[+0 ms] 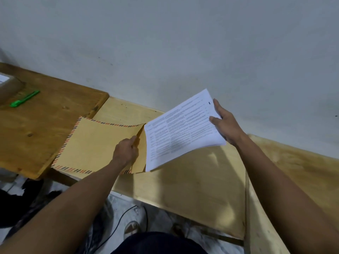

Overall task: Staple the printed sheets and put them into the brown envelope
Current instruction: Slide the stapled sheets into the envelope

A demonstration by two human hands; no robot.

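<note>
A brown envelope [93, 143] with a red-and-dark striped border lies flat across two wooden tabletops. My left hand [126, 151] pinches the upper layer at its open right end, lifting the mouth apart. My right hand [224, 123] grips the far right edge of a stack of printed sheets [181, 132], held tilted above the table. The lower left edge of the sheets sits right at the envelope's mouth, beside my left hand. A small dark mark, perhaps a staple, shows near the sheets' top right corner.
A green stapler-like tool [24, 99] lies on the darker table [36, 136] at left, next to a brown box [8, 87]. The pale plywood table [192, 184] runs rightward along a grey wall. Below are the floor, a cable and my shoe.
</note>
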